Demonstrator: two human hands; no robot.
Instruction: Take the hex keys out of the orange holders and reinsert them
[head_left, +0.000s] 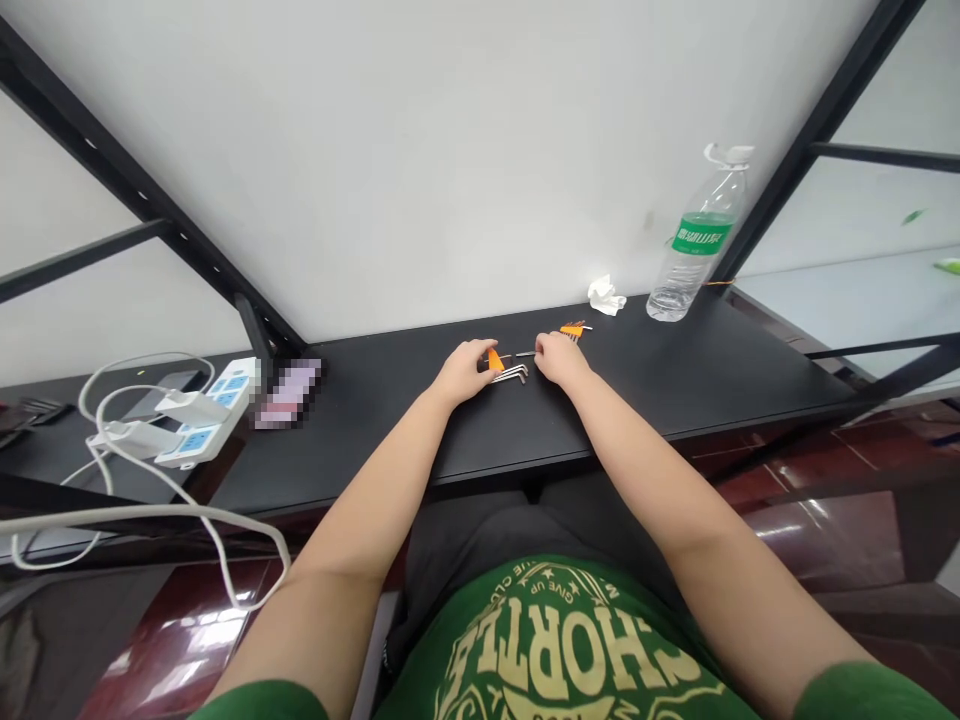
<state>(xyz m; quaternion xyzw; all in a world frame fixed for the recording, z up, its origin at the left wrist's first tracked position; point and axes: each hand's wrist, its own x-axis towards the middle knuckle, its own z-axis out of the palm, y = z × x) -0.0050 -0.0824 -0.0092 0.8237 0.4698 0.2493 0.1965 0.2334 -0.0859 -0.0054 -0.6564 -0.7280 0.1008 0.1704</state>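
My left hand [463, 375] is closed on an orange hex key holder [495, 360] just above the black shelf top. Several silver hex keys [514, 373] stick out of it to the right, their bent ends turned downward. My right hand [559, 355] is pinched on a thin metal hex key [526, 353] whose tip points left, toward the orange holder. A second orange holder [573, 330] with several hex keys lies just behind the right hand, partly hidden by it.
On the black shelf [375, 400], a clear water bottle [694, 245] and a crumpled tissue [605, 296] stand at the back right. To the left are a pixelated phone-like object [289, 393] and a power strip [217, 410] with white cables looping past my left arm.
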